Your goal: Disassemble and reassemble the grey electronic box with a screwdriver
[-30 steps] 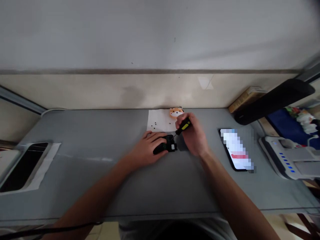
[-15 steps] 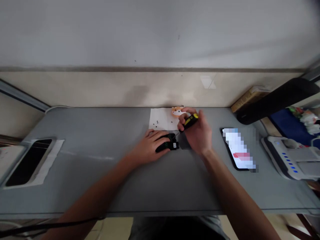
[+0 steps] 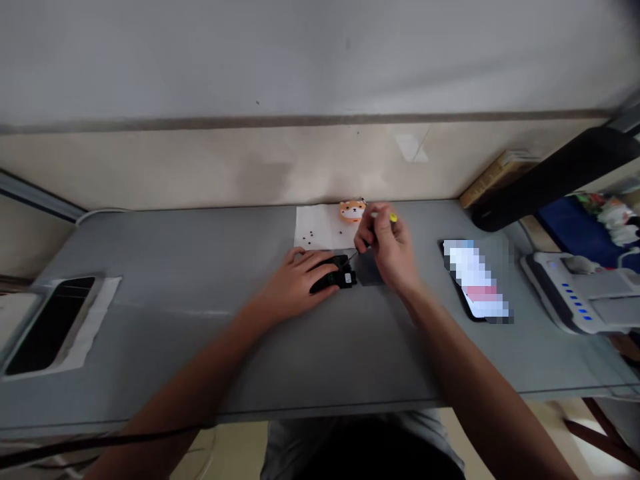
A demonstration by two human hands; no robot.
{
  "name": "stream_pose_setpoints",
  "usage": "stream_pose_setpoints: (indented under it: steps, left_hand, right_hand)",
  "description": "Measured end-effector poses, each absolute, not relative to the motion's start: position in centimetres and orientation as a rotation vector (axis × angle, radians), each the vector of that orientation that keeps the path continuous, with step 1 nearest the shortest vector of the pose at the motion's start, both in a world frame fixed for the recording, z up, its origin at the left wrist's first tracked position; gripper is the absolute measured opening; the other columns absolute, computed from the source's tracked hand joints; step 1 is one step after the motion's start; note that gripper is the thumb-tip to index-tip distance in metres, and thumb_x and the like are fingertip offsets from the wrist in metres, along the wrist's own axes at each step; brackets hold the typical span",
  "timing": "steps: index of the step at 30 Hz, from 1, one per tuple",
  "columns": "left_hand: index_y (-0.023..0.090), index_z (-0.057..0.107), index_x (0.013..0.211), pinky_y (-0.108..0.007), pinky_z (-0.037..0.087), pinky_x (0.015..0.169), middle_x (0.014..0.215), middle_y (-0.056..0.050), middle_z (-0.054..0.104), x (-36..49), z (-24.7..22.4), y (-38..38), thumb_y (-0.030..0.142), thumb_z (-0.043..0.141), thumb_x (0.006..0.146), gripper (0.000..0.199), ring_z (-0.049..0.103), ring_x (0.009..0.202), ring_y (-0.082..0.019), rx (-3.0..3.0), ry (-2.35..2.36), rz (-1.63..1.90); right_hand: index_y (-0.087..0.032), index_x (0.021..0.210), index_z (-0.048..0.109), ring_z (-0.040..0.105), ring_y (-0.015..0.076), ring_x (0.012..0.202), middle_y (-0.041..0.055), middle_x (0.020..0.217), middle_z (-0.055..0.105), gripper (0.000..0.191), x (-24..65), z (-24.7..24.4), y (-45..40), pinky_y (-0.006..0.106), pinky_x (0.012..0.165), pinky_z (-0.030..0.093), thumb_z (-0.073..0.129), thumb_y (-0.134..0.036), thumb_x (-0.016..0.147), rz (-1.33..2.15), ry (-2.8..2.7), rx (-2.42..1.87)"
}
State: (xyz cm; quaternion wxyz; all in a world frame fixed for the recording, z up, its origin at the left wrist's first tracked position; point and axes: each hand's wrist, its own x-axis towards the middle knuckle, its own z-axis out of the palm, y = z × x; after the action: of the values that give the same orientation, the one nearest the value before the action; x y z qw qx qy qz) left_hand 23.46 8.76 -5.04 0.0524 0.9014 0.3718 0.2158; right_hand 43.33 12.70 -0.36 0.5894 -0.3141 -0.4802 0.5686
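My left hand (image 3: 299,283) presses down on a small black electronic device (image 3: 342,277) on the desk, its fingers and thumb around the left part. The uncovered end shows a green tint and a small whitish square. My right hand (image 3: 391,244) grips a screwdriver (image 3: 393,218) with a black and yellow handle, mostly hidden by the fingers. Its thin shaft slants down left, with the tip at the device's upper edge; whether it touches a screw is too small to tell. A dark flat patch (image 3: 373,273) lies right of the device, below the right hand.
Behind the hands, a white paper (image 3: 320,220) carries several tiny dark bits and an orange-and-white animal-face case (image 3: 353,211). A lit phone (image 3: 475,280) lies to the right, beside a power strip (image 3: 575,293). Another dark phone (image 3: 53,327) is at left. A black cylinder (image 3: 550,183) leans at back right.
My right hand has turned about the screwdriver, so the thumb and fingers now cover most of the handle. My left hand stays on the device. The whole view has shifted slightly.
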Motion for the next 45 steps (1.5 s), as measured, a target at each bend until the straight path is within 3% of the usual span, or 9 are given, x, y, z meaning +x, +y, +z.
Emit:
stream_pose_setpoints:
  steps: [3, 7, 13, 17, 22, 27, 35, 41, 45]
  left_hand:
    - [0.021, 0.07, 0.122, -0.048, 0.046, 0.108, 0.134, -0.011, 0.071, 23.5, -5.0, 8.7, 0.042, 0.049, 0.108, 0.033, 0.067, 0.123, -0.027, 2.742, 1.161, 0.645]
    - [0.023, 0.07, 0.123, -0.047, 0.045, 0.11, 0.135, -0.01, 0.071, 23.5, -5.1, 8.9, 0.042, 0.054, 0.106, 0.031, 0.066, 0.125, -0.026, 2.71, 1.15, 0.626]
    - [0.023, 0.07, 0.124, -0.046, 0.043, 0.113, 0.138, -0.01, 0.069, 23.5, -5.0, 9.0, 0.043, 0.054, 0.105, 0.031, 0.064, 0.128, -0.025, 2.67, 1.147, 0.588]
    - [0.022, 0.071, 0.119, -0.046, 0.044, 0.112, 0.136, -0.011, 0.07, 23.5, -5.2, 9.1, 0.044, 0.058, 0.103, 0.03, 0.066, 0.125, -0.026, 2.649, 1.177, 0.59]
    - [0.024, 0.07, 0.12, -0.046, 0.044, 0.112, 0.139, -0.009, 0.069, 23.5, -5.1, 9.0, 0.042, 0.056, 0.104, 0.028, 0.064, 0.128, -0.026, 2.648, 1.165, 0.577]
    - [0.024, 0.07, 0.122, -0.046, 0.045, 0.109, 0.136, -0.01, 0.07, 23.3, -5.0, 9.2, 0.043, 0.052, 0.106, 0.031, 0.066, 0.125, -0.025, 2.691, 1.119, 0.592]
    - [0.023, 0.07, 0.124, -0.047, 0.044, 0.111, 0.137, -0.011, 0.07, 23.2, -5.0, 9.1, 0.042, 0.051, 0.107, 0.032, 0.065, 0.127, -0.026, 2.725, 1.108, 0.604]
    - [0.022, 0.069, 0.125, -0.048, 0.045, 0.109, 0.137, -0.012, 0.069, 23.2, -4.4, 8.9, 0.036, 0.056, 0.103, 0.029, 0.065, 0.127, -0.027, 2.707, 1.107, 0.579]
    - [0.021, 0.069, 0.122, -0.049, 0.045, 0.109, 0.138, -0.012, 0.069, 23.0, -4.3, 9.0, 0.034, 0.057, 0.101, 0.027, 0.066, 0.126, -0.028, 2.699, 1.074, 0.578]
  right_hand:
    - [-0.027, 0.093, 0.064, 0.052, 0.0137, 0.064, -0.0017, 0.073, 0.05, 0.047, 43.5, -0.2, 12.6, 0.031, 0.062, 0.048, 0.054, -0.073, 0.093, 1.406, -1.108, -0.691]
    - [-0.024, 0.08, 0.057, 0.061, 0.0126, 0.077, -0.0002, 0.092, 0.06, 0.043, 43.8, -0.1, 12.5, 0.029, 0.069, 0.052, 0.081, -0.06, 0.079, 1.439, -1.064, -0.665]
    - [-0.026, 0.074, 0.035, 0.037, 0.0085, 0.047, -0.0094, 0.06, 0.033, 0.059, 43.3, -0.8, 12.9, 0.024, 0.044, 0.035, 0.083, -0.06, 0.078, 1.235, -1.044, -0.754]
    - [-0.027, 0.085, 0.055, 0.049, 0.0112, 0.054, -0.0048, 0.067, 0.045, 0.05, 43.3, -0.6, 13.0, 0.028, 0.052, 0.044, 0.06, -0.076, 0.089, 1.275, -1.094, -0.697]
    - [-0.025, 0.079, 0.054, 0.065, 0.0134, 0.071, -0.0004, 0.087, 0.062, 0.05, 43.8, -0.3, 12.8, 0.029, 0.063, 0.053, 0.075, -0.07, 0.08, 1.38, -1.12, -0.684]
    - [-0.026, 0.076, 0.039, 0.052, 0.0093, 0.049, -0.0094, 0.06, 0.046, 0.059, 44.0, -0.7, 12.7, 0.026, 0.051, 0.044, 0.078, -0.071, 0.076, 1.228, -1.211, -0.774]
    - [-0.027, 0.084, 0.059, 0.064, 0.0165, 0.075, -0.0003, 0.08, 0.058, 0.05, 43.7, 0.3, 12.2, 0.032, 0.067, 0.052, 0.064, -0.077, 0.084, 1.319, -1.247, -0.774]
    - [-0.027, 0.072, 0.037, 0.042, 0.01, 0.046, -0.0099, 0.055, 0.038, 0.065, 43.4, -0.2, 12.3, 0.028, 0.049, 0.042, 0.076, -0.078, 0.072, 1.29, -1.205, -0.807]
    - [-0.027, 0.079, 0.051, 0.046, 0.013, 0.052, -0.0065, 0.058, 0.04, 0.06, 43.2, 0.0, 12.2, 0.031, 0.055, 0.045, 0.057, -0.086, 0.081, 1.307, -1.207, -0.733]
